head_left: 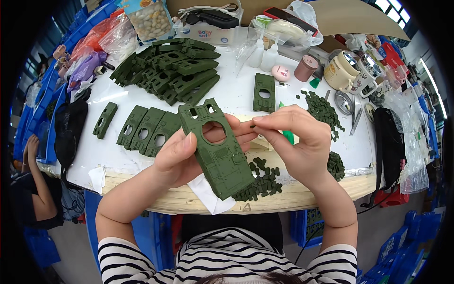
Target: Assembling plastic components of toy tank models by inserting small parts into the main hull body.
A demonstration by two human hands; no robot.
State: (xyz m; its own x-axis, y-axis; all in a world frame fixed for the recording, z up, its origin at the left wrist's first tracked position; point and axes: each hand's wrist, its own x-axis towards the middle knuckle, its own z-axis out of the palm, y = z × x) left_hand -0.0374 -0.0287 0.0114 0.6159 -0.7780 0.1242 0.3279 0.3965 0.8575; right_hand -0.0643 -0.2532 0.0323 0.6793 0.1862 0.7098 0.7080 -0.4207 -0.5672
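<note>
My left hand grips a dark green plastic model vehicle hull, tilted, with a large round hole and two small square openings. To the right of the hull, my right hand pinches a tiny dark green part between thumb and forefinger, close to the left fingertips. Under the hands lies a heap of small green parts. Partly hidden behind the right hand is a green object with a pointed tip. Similar hulls stand in a row at the left, and another hull lies ahead.
Many hulls are piled at the far left. More small parts lie at the right, near tweezers and a mug. A bag of nuts stands at the back. Another person's hand shows at far left.
</note>
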